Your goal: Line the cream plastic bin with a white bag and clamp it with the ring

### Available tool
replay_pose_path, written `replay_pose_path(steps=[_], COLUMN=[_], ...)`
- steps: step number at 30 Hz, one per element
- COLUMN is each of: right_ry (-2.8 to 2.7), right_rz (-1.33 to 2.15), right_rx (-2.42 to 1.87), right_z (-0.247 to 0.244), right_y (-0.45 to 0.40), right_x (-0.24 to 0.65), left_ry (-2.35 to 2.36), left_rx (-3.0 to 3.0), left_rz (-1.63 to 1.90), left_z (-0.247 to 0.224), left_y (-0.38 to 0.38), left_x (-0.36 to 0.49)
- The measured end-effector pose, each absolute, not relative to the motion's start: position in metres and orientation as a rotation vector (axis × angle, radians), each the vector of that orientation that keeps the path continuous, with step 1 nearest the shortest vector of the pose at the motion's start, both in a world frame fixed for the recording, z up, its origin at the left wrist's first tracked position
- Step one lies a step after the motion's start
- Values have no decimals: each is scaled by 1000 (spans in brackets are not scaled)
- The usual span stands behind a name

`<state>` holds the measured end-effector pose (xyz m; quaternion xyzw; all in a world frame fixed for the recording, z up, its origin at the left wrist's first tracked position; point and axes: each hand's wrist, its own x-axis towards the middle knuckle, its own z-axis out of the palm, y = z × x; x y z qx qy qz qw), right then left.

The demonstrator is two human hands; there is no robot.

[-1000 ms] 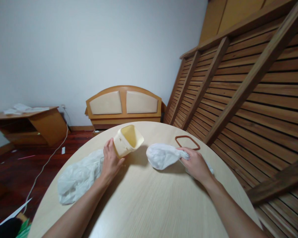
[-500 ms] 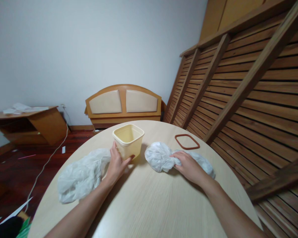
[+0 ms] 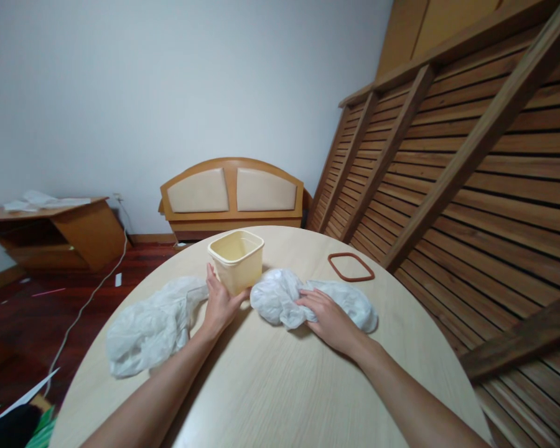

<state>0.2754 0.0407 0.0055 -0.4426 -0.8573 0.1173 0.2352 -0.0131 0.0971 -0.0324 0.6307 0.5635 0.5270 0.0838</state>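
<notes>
A pale yellow plastic container (image 3: 240, 267), open at the top, stands on the round table (image 3: 270, 379). My left hand (image 3: 221, 303) grips its near left side, thumb across the front and fingers along the left wall. To the right, my right hand (image 3: 326, 314) is closed around the middle of a crumpled white plastic bag (image 3: 275, 298), which bulges out on both sides of the grip. The bag's left end lies close to the container. Another crumpled white plastic bag (image 3: 144, 330) rests left of my left forearm.
A reddish-brown rounded-square ring (image 3: 351, 267) lies at the table's far right. A slatted wooden frame (image 3: 448, 205) leans along the right side. Behind the table stands a padded headboard (image 3: 233, 190); a low cabinet (image 3: 70, 230) with papers is at left.
My right hand has moved left with the plastic bag, bringing it nearer the container. The container has shifted slightly left and away, with my left hand still on it.
</notes>
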Motion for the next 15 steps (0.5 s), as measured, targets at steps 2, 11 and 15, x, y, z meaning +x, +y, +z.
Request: replay_pose_path(steps=[2,11,15], right_ry=[-2386,-2482,-2526], right_rz=[347,465,527], right_rx=[-1169,-900,-872], right_z=[7,21,27], right_y=[39,22,14], right_x=[274,269,265], left_ry=[1722,872,959], left_rx=[2020,2983,2950], left_rz=[1640,824,500], left_z=[-24,29,38], left_y=[84,22,18], left_x=[-11,12,16])
